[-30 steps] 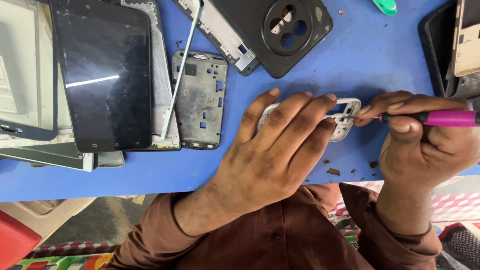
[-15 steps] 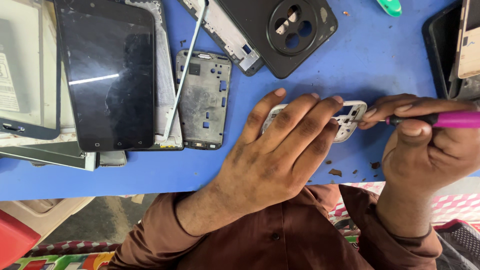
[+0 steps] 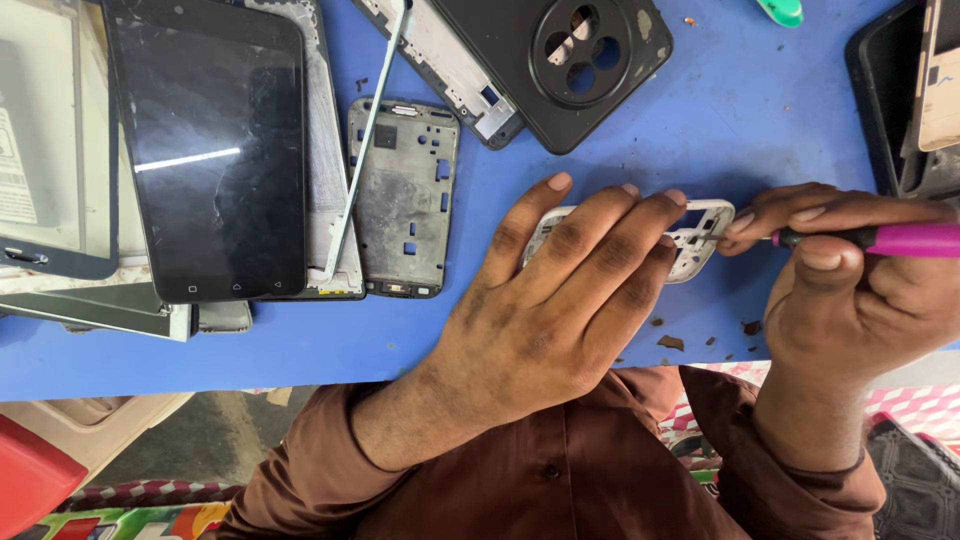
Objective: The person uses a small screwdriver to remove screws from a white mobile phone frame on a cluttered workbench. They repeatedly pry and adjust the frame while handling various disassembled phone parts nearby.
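At the far left of the blue tabletop (image 3: 760, 110) lies a pale grey tablet-sized frame (image 3: 40, 140), partly cut off by the edge of the view. Just beside it, a black glass-fronted phone (image 3: 215, 150) rests on a stack of silvery phone frames (image 3: 325, 190), with a thin pale metal strip (image 3: 368, 130) leaning across the stack's right edge. Next comes a bare grey metal phone mid-frame (image 3: 405, 200) with small cut-outs, lying flat and apart from the hands. Above it, toward the top, a black plastic phone back cover with a round camera opening (image 3: 570, 60) overlaps a silver frame piece (image 3: 450, 60).

The left hand (image 3: 560, 310) lies palm down with its fingers spread flat, pressing on a small white plastic phone frame (image 3: 700, 235); this frame sits on the table near its front edge, mostly hidden under the fingers, only its right end showing. The right hand (image 3: 860, 290) is clenched around a pink-handled screwdriver (image 3: 890, 240), thumb and forefinger pinching it near the dark collar, its tip touching the white frame's exposed end. Dark crumbs of debris (image 3: 672, 342) lie on the table between the two hands. At the far right edge sits a black phone shell (image 3: 900, 110).
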